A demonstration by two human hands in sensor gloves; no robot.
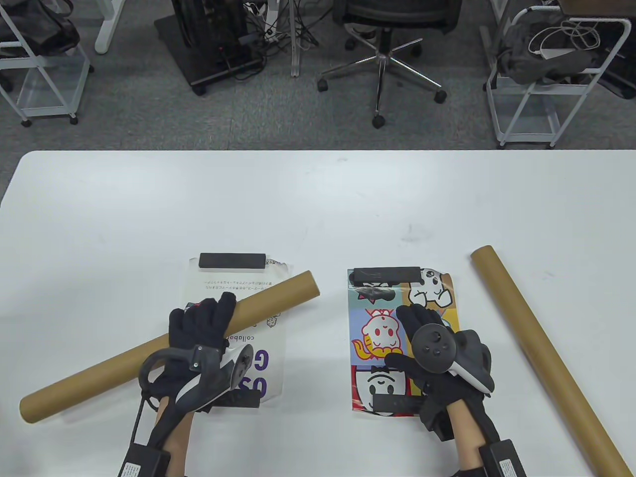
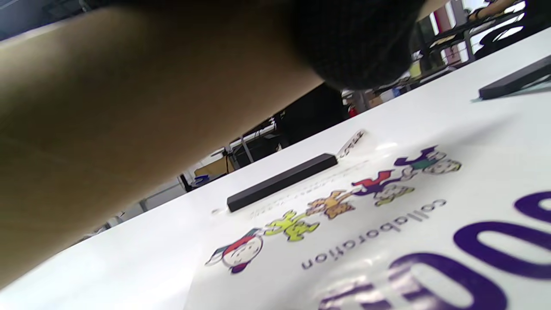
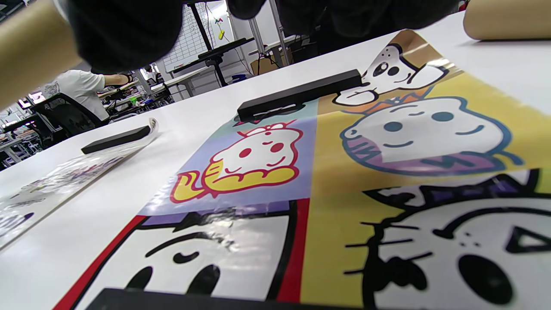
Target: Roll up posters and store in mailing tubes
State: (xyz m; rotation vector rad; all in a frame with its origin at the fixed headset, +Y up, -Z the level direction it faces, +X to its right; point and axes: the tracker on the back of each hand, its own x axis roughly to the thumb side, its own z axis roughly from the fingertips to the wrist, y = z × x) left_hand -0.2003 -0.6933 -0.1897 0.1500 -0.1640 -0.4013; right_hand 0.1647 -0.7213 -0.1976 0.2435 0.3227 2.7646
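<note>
On the white tabletop (image 1: pixel 318 208), the left hand (image 1: pixel 198 333) grips a cardboard tube (image 1: pixel 169 345) above the white poster (image 1: pixel 238 308). Beside it, the right hand (image 1: pixel 427 348) rests flat and open on the cartoon poster (image 1: pixel 377 328); a second tube (image 1: pixel 541 353) lies to its right.

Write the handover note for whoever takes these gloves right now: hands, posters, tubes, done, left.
Left hand: grips the left tube lying across the white poster.
Right hand: fingers flat on the cartoon poster, holding nothing.
Right tube: on the table, right of that poster, untouched.
Both posters lie flat, each pinned by black bars at far and near ends.
Done: nothing rolled.
Left: lift bars, roll each poster, slide into tubes.
</note>
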